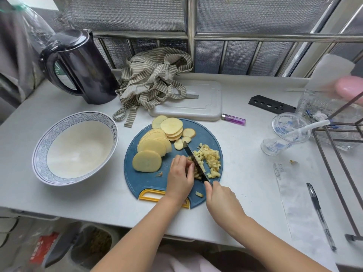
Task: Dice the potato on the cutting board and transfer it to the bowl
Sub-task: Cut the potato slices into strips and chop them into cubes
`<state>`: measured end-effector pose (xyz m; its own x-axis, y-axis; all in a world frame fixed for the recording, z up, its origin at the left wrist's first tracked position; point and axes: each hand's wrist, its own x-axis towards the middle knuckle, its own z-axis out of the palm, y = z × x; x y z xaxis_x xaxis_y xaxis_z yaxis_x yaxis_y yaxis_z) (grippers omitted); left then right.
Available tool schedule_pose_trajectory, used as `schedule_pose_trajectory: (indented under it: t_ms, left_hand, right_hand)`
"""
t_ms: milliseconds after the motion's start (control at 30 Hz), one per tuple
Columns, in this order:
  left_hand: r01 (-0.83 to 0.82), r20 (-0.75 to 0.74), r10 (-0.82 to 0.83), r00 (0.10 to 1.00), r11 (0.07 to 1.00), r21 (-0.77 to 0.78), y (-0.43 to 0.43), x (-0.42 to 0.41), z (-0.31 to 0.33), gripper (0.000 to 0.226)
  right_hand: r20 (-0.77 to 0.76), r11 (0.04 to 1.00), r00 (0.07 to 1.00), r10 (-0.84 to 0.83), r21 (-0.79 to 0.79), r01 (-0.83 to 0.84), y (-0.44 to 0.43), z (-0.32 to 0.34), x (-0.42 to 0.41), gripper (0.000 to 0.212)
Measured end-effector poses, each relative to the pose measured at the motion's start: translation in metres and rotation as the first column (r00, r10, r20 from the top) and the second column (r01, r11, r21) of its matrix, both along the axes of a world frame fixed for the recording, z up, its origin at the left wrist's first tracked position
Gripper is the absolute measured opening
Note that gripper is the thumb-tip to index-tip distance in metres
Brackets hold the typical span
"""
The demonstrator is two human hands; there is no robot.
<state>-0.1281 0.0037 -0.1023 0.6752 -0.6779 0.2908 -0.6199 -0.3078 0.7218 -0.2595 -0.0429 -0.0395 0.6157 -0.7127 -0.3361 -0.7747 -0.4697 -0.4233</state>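
Mid-dicing: your left hand (179, 177), fingers curled, pinned potato strips (197, 173) beside the knife (193, 159), gripped in your right hand (222, 201). Finished dice (211, 160) and uncut slices (153, 146) lay on the board (149, 183); the bowl (49, 132), left, held none. Next likely needed: more crosswise cuts.

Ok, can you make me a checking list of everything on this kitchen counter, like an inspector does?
Surface: grey counter, a few smudges and a small scrap on the right.
Job's things: round blue cutting board carrying potato slices and diced potato; empty bowl to its left.
Clutter: kettle, striped cloth, grey tray, lighter, plastic cup, pen, metal rack.
Hands: left hand curls its fingers on the diced potato beside the blade; right hand grips the knife.
Cables: nothing seen.
Surroundings: metal window grille behind the counter.
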Motion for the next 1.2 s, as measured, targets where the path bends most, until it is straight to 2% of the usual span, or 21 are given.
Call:
schedule_pose_trajectory:
  t_ms: [500,833,933,1033,1133,1200]
  left_hand:
    - [0.000,0.011,0.000,1.000,1.000,0.005,-0.002,-0.001,-0.005,0.007]
    - [0.011,-0.008,-0.011,1.000,1.000,0.024,-0.003,-0.003,0.000,0.007]
    - [0.031,-0.059,-0.028,0.998,0.998,0.049,-0.001,-0.002,0.003,0.017]
    - [0.121,-0.076,-0.114,0.991,0.989,0.087,0.007,0.001,0.009,0.032]
    - [0.216,-0.094,-0.207,0.974,0.970,0.109,0.017,0.008,0.016,0.037]
    - [0.215,-0.084,-0.206,0.975,0.970,0.112,0.022,0.013,0.020,0.036]
  right_hand:
    - [-0.010,0.999,1.000,-0.010,0.043,0.010,0.000,-0.003,-0.011,0.044]
    - [0.026,0.995,0.997,-0.074,0.075,0.072,-0.002,-0.002,-0.002,0.043]
    - [0.054,0.988,0.992,-0.115,0.114,0.108,-0.005,-0.002,-0.005,0.045]
    - [0.065,0.987,0.992,-0.109,0.125,0.100,-0.006,-0.002,-0.006,0.045]
    - [0.070,0.989,0.992,-0.101,0.120,0.092,-0.006,-0.002,-0.007,0.045]
    - [0.073,0.988,0.992,-0.101,0.121,0.092,-0.007,-0.001,-0.008,0.044]
